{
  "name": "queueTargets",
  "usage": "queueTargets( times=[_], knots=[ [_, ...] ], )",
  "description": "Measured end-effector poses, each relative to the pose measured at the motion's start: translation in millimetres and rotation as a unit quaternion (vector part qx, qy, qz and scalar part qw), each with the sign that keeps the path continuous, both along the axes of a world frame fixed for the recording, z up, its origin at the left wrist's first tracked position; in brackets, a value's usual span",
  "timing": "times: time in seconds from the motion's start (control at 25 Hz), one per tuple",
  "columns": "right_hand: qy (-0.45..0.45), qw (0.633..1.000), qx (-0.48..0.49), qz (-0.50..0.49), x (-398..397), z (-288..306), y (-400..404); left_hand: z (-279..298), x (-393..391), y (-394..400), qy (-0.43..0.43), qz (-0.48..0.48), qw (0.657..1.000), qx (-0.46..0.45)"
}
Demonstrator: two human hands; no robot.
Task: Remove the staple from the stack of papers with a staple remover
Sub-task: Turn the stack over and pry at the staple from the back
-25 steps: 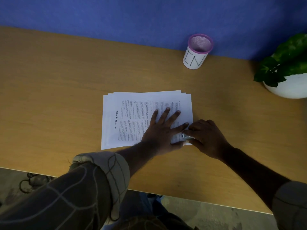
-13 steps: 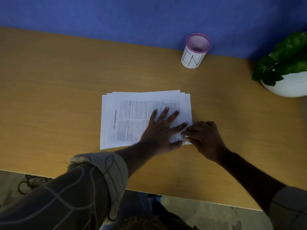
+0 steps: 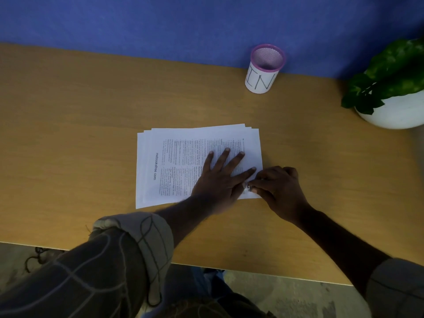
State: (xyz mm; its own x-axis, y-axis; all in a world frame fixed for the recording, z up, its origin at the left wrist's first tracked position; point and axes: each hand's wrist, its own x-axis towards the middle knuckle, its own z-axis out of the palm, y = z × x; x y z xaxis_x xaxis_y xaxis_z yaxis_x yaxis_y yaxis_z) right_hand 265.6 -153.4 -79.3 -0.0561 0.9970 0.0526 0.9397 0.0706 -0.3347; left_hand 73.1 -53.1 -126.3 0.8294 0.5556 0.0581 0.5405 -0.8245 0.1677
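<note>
I had the papers [image 3: 183, 166] lying flat near the middle of the desk [image 3: 80, 115], the sheets slightly fanned so their edges did not line up. The printed text ran sideways across the top sheet. My left hand [image 3: 218, 180] was spread wide and pressed flat on the right half of the stack, fingers pointing toward the upper right of the frame, thumb near the lower right corner of the sheets. My right hand [image 3: 278, 189] sat just beside it at that same corner, fingers curled in and pinched on a small metallic thing, the remover [image 3: 249, 188], whose tip met the paper right by my left thumb. Most of the tool was hidden under my fingers, so I could not tell how its jaws stood, and the staple itself was too small to make out.

Toward the upper right of the frame a mesh cup [image 3: 263, 70] with a pink rim stood by the blue wall [image 3: 160, 24], well apart from the stack. At the right edge sat a white pot [image 3: 394, 111] with a leafy plant [image 3: 390, 74].
</note>
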Motion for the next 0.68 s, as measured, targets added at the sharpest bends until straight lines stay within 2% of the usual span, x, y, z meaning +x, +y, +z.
queueTargets(
  times=[0.32,0.68],
  knots=[
    [0.012,0.998,-0.045,-0.031,-5,9,9,-1,1,1,-0.005,0.012,1.000,-0.019],
    [0.005,0.998,-0.046,-0.038,-8,12,8,9,6,2,-0.008,0.042,0.997,-0.069]
  ],
)
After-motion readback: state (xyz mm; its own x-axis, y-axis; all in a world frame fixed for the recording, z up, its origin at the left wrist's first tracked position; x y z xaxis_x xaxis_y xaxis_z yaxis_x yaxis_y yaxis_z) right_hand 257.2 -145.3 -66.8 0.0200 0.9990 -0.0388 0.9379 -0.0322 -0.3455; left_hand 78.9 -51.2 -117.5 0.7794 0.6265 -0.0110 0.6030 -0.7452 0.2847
